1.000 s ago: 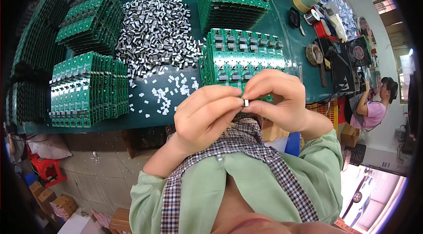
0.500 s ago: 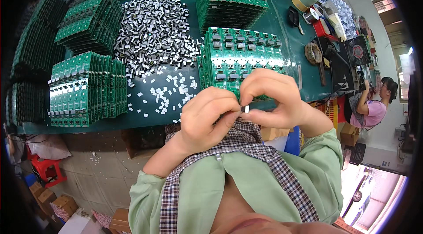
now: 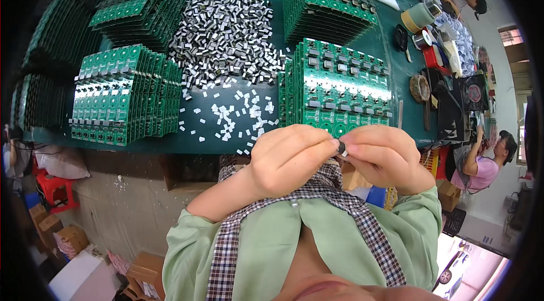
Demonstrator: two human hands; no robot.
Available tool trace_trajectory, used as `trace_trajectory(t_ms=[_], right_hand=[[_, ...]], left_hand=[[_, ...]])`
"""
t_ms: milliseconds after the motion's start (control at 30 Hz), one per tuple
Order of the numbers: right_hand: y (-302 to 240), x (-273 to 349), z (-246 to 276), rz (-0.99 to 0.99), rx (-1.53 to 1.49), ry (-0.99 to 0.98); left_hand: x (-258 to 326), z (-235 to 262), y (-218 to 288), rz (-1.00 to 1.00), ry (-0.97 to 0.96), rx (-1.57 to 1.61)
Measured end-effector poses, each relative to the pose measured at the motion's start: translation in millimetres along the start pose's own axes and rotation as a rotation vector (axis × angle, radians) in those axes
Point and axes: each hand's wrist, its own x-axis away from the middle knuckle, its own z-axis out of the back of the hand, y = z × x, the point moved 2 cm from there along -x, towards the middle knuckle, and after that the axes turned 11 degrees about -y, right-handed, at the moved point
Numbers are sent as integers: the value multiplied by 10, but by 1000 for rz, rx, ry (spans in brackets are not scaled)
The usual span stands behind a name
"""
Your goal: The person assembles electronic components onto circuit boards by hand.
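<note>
My left hand (image 3: 292, 158) and my right hand (image 3: 386, 156) meet in front of my chest, at the table's near edge. Fingertips of both are closed in a pinch on one small block-shaped electronic part (image 3: 342, 148), dark with a white face. Just beyond the hands stands a stack of green circuit board panels (image 3: 344, 92), its top panel fitted with rows of small components. Left of that stack, a big heap of similar small black-and-white parts (image 3: 224, 26) covers the table. Small white slips (image 3: 226, 118) lie scattered between the heap and the near edge.
More board stacks stand on the left (image 3: 105, 94), back left (image 3: 136, 0) and back right (image 3: 326, 9). A flask (image 3: 419, 16), a solder spool (image 3: 422, 40) and a tape roll (image 3: 420, 88) sit at the right. Two people are farther right. A red stool (image 3: 55, 190) stands on the floor.
The view has shifted, so the table's things appear farther right. Both hands still pinch the part, which has turned and shows more of its dark side. My right fingers have straightened and drawn together.
</note>
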Motion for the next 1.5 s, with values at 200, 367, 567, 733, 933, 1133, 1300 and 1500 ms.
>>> trace_trajectory(t_ms=[200,367,567,733,933,1133,1300,1500], right_hand=[[217,-63,299,-308,234,81],[665,38,336,-471,275,-43],[688,42,279,-418,423,-117],[676,52,283,-420,446,-136],[688,24,283,-414,434,-148],[634,30,266,-407,466,-194],[412,-78,251,-415,477,-117],[37,-230,47,-104,-124,-55]], left_hand=[[26,199,-222,298,18,-241],[439,157,-1044,714,-310,-547],[489,-24,-1124,689,-315,-745],[493,-7,-1130,655,-309,-750],[474,160,-1042,692,-177,-571],[465,338,-908,891,125,185],[245,367,-511,793,168,824],[-29,200,-84,742,0,1115]])
